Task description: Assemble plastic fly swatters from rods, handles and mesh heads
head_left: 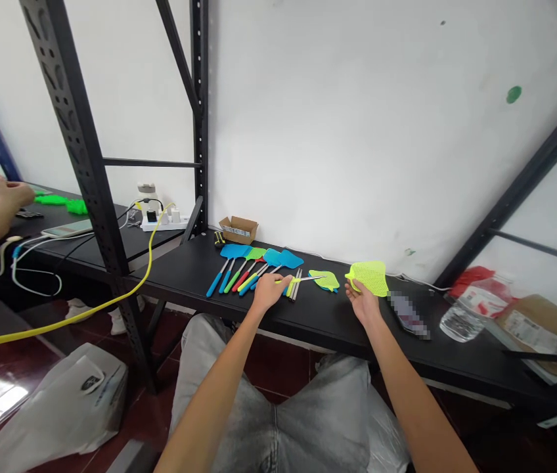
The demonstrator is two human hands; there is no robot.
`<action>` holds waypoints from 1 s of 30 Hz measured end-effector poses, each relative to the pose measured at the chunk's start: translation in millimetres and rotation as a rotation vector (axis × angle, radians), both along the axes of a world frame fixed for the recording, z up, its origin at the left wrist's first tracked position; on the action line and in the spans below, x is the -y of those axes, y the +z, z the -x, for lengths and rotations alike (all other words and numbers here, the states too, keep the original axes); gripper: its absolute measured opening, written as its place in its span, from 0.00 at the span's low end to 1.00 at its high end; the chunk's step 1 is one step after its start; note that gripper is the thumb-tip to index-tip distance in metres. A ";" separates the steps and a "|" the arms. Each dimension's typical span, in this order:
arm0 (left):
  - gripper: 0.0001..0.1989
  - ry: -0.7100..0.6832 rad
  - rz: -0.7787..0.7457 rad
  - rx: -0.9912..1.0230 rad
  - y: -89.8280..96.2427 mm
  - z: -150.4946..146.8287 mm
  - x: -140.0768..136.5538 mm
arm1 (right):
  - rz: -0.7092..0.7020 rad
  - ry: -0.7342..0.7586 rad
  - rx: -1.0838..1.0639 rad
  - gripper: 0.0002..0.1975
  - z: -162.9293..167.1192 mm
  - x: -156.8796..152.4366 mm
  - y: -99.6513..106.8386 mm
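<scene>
My left hand (267, 292) is closed on a yellow fly swatter handle (302, 280), whose thin metal rod points right over the bench. My right hand (363, 302) grips a yellow-green fly swatter head (371, 276) by its lower edge, holding it raised above the bench. The rod's tip and this head are apart. Between my hands lie loose swatter heads (324, 281), yellow-green over blue. Several loose handles with metal rods (297, 287) lie beside my left hand. Farther left, several fly swatters (233, 270) with blue, green and red parts rest in a row.
A small open cardboard box (239, 230) stands at the back of the black bench (170, 263). A phone (409, 316), a clear plastic bottle (463, 320) and a carton (544, 328) lie right. A yellow cable (125, 295) crosses left, near a shelf post (79, 144). Another person's hands (0, 190) work far left.
</scene>
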State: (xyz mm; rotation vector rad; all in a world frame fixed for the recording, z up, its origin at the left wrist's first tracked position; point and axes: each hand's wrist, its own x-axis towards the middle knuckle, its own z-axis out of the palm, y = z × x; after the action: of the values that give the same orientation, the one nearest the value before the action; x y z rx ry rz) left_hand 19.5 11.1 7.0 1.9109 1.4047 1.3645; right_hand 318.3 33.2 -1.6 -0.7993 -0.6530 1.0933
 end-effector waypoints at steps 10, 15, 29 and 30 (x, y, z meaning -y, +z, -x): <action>0.25 0.000 0.035 0.000 1.5 0.2 -2.1 | -0.007 -0.010 0.023 0.15 4.9 1.4 2.1; 0.25 -0.022 0.012 0.005 2.8 0.9 -4.0 | 0.020 -0.009 0.072 0.12 7.8 6.3 6.4; 0.10 -0.175 -0.010 0.104 3.1 2.3 -4.7 | -0.035 0.014 0.164 0.10 8.1 2.5 0.8; 0.10 -0.177 -0.010 0.106 2.7 2.4 -5.2 | -0.044 0.012 0.183 0.11 8.6 3.0 0.7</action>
State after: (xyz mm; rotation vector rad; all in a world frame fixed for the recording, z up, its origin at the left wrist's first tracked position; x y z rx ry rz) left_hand 17.1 16.3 9.7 1.8899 1.1516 1.3684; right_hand 309.7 30.3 -0.9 -0.8649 -0.8341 1.0209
